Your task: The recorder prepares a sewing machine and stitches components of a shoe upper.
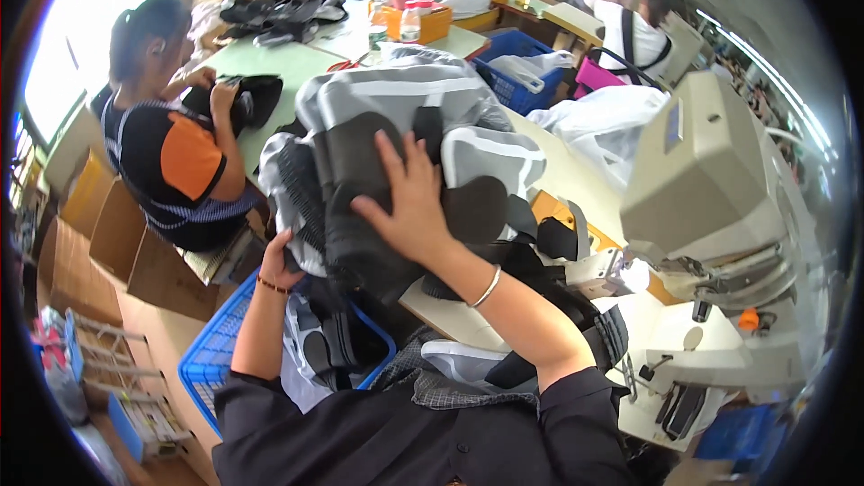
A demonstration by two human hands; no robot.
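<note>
A stack of grey and black fabric pieces (pixel 360 153), shaped like shoe uppers with light grey bands, rises in front of me. My left hand (pixel 281 259) grips its lower left edge; the thumb shows and the other fingers are mostly hidden beneath. On top of the stack, my right hand (pixel 409 202) lies flat with its fingers spread over the black part. A similar grey and black piece (pixel 459 363) rests at my lap over a checked cloth (pixel 450 394). More such pieces (pixel 315 346) sit in the blue basket (pixel 211 355) below my left forearm.
A beige sewing machine (pixel 711 180) stands close on my right, its lamp lit. At the left a person (pixel 171 135) handles a black piece by the green table (pixel 261 56). Farther back are an orange box (pixel 423 25), a blue crate (pixel 513 81) and white plastic bags (pixel 612 126).
</note>
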